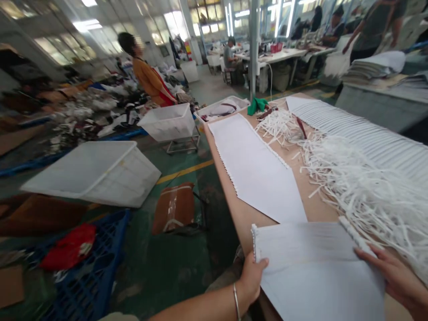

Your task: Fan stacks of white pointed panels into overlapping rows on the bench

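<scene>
Between my two hands is a white fabric panel [310, 272] with bunched, ruffled strips along its left and right edges. My left hand [251, 277], with a bangle on the wrist, pinches its left edge. On the opposite edge, my right hand [391, 272] grips with thumb and fingers closed on the cloth. A larger white panel [250, 156], angled at its near end and ruffled at the sides, lies flat on the brown table [222, 171] just beyond. To the right spreads a tangled heap of white fabric strips [364, 191].
Overlapping white pieces [354, 125] run along the table's far right. A green cloth [257, 106] lies at the far end. Left on the floor are a tilted white bin [117, 178], a brown padded stool [174, 207] and a blue pallet [100, 258]. A person [147, 76] stands near another bin [170, 122].
</scene>
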`<state>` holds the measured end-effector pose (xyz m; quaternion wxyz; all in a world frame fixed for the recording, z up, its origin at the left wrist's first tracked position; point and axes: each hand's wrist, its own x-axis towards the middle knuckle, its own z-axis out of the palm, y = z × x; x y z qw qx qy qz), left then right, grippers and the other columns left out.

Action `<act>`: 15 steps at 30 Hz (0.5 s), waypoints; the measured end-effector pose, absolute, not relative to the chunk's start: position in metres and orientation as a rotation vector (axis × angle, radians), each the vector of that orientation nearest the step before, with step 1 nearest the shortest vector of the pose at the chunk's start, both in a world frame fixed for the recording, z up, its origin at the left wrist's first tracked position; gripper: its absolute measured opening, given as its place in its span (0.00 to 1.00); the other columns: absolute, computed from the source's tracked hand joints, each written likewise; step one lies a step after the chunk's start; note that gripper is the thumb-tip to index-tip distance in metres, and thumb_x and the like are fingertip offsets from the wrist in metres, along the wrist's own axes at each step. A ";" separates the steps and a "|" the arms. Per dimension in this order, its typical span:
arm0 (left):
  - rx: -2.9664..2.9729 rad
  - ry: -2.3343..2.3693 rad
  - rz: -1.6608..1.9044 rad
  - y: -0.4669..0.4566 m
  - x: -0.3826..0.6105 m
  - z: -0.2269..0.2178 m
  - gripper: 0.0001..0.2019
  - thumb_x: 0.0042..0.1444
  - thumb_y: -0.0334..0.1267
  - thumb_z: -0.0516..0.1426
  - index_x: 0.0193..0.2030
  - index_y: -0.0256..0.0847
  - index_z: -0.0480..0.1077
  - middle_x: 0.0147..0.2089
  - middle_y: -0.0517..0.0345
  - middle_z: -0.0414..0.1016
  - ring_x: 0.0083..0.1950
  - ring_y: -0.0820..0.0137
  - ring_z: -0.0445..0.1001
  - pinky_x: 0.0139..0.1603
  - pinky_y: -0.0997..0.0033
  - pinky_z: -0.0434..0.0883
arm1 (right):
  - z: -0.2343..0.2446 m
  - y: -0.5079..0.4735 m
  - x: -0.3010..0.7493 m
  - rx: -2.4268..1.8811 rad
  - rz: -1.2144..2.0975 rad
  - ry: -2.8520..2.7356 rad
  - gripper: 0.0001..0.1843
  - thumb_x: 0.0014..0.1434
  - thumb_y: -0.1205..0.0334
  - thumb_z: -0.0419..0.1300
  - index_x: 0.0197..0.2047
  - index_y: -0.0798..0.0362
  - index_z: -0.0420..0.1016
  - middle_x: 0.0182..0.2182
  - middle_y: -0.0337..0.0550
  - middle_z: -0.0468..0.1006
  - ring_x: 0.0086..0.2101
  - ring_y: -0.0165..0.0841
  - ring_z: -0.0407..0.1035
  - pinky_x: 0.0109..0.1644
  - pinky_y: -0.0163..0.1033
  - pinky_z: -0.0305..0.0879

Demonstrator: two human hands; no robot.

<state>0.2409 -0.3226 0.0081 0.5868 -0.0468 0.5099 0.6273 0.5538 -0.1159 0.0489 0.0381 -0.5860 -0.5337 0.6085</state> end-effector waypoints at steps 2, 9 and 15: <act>-0.108 1.177 1.476 -0.293 0.201 0.013 0.29 0.34 0.38 0.74 0.48 0.36 0.79 0.53 0.41 0.82 0.58 0.47 0.78 0.67 0.47 0.67 | 0.047 -0.081 0.520 -1.870 1.850 -1.387 0.46 0.50 0.38 0.62 0.70 0.32 0.53 0.48 0.54 0.83 0.47 0.56 0.79 0.48 0.59 0.80; -0.251 1.157 1.445 -0.219 0.124 0.007 0.35 0.35 0.42 0.75 0.54 0.38 0.76 0.59 0.40 0.79 0.65 0.47 0.73 0.70 0.47 0.65 | 0.065 0.039 0.414 -1.997 1.841 -1.503 0.36 0.58 0.42 0.57 0.67 0.40 0.57 0.59 0.59 0.77 0.48 0.53 0.79 0.45 0.50 0.79; -0.231 1.042 1.297 -0.174 0.082 -0.015 0.34 0.41 0.45 0.74 0.57 0.37 0.75 0.58 0.40 0.79 0.62 0.50 0.75 0.67 0.51 0.69 | 0.049 0.121 0.363 -1.997 1.957 -1.426 0.31 0.58 0.52 0.60 0.63 0.50 0.63 0.53 0.65 0.79 0.36 0.45 0.79 0.38 0.44 0.74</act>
